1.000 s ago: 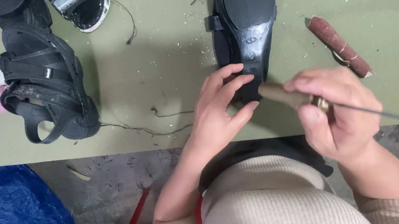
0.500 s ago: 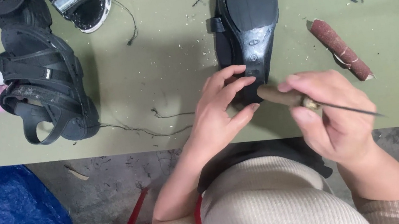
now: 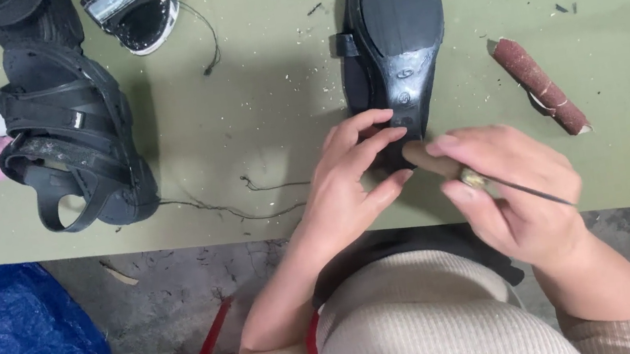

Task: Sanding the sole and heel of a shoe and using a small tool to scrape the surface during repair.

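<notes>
The black shoe (image 3: pixel 394 37) lies sole up on the green bench (image 3: pixel 260 127), its heel end near the bench's front edge, and the left hand (image 3: pixel 349 189) presses spread fingers onto the heel to steady it. The right hand (image 3: pixel 516 191) has its fingers closed round a wooden-handled awl (image 3: pixel 486 179), handle end against the heel and thin metal shaft pointing right; the work looks like tapping or pressing at the heel, and the next move calls for a firm hold on the shoe. Since the earlier frames the awl has drawn slightly closer to the heel, while the shoe and left hand stay put.
</notes>
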